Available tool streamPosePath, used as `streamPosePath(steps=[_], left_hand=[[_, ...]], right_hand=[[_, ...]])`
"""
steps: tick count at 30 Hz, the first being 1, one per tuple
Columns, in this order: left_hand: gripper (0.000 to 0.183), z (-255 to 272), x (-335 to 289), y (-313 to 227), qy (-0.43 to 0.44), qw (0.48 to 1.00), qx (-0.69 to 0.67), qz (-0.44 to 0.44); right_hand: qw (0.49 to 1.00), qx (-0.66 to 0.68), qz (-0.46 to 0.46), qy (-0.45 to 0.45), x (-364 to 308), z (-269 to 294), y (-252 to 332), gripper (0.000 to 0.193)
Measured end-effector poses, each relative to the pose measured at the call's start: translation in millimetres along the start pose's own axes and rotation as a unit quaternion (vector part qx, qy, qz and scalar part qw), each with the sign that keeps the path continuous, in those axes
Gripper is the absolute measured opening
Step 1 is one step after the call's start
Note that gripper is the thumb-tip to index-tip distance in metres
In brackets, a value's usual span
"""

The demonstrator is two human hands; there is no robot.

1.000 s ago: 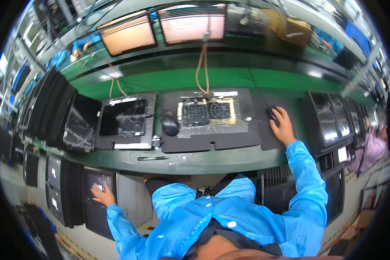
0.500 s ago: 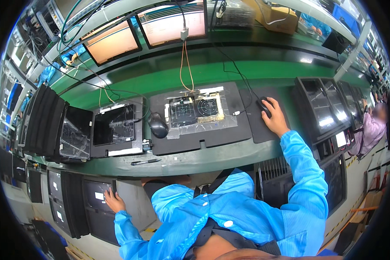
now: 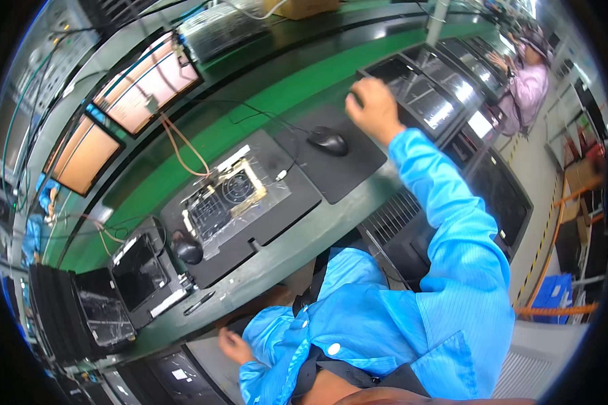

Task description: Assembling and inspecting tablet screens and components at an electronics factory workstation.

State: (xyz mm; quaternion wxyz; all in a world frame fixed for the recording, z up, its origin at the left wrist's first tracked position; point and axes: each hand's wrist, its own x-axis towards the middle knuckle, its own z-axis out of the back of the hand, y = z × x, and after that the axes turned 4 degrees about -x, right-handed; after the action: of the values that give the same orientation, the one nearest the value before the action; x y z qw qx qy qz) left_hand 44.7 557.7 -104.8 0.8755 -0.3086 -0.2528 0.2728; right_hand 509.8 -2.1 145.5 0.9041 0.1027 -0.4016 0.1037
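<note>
My right hand is raised over the far right of the bench, beside the black trays; its fingers are loosely bent, with a gap between thumb and forefinger and nothing visible in it. A black mouse lies on the dark mat, apart from that hand. My left hand hangs below the bench's front edge, near my lap, empty with its fingers loosely apart. In mid-bench a black foam board bears a clear-wrapped panel with round and square line patterns.
Black trays holding film-covered panels stand at the right. A second mouse, a dark screen and a pen lie at the left. Two monitors rise behind, with hanging cables. Another person in pink works far right.
My right hand has let go of the mouse and moved toward the right-hand trays. My left hand has left the lower-left tray and come toward my lap. The view has turned rightward.
</note>
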Motion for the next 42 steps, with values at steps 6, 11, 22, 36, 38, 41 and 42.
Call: streamPosePath(steps=[6, 11, 22, 36, 38, 41, 42], left_hand=[[0.024, -68, -34, -69, 0.356, 0.929, -0.104, -0.002], [0.028, -62, -27, -89, 0.383, 0.918, -0.106, -0.003], [0.029, -75, 5, -149, 0.446, 0.887, -0.08, -0.094], [0.029, -95, 16, -137, 0.518, 0.833, -0.09, -0.171], [0.029, -99, 18, -142, 0.514, 0.833, -0.099, -0.18], [0.03, -99, 24, -171, 0.54, 0.812, -0.101, -0.198], [0.03, -96, 24, -182, 0.54, 0.81, -0.104, -0.206]], right_hand=[[0.853, -0.235, -0.333, 0.326, 25, 52, -182, 0.078], [0.827, -0.173, -0.365, 0.392, 33, 55, -198, 0.099], [0.896, -0.073, -0.2, 0.39, 36, 81, -232, 0.088], [0.686, -0.196, -0.401, 0.575, -193, 341, -145, 0.12], [0.779, -0.193, -0.346, 0.487, -233, 343, -126, 0.108], [0.864, -0.209, -0.209, 0.408, -264, 345, -124, 0.081], [0.898, -0.219, -0.127, 0.36, -260, 341, -114, 0.059]])
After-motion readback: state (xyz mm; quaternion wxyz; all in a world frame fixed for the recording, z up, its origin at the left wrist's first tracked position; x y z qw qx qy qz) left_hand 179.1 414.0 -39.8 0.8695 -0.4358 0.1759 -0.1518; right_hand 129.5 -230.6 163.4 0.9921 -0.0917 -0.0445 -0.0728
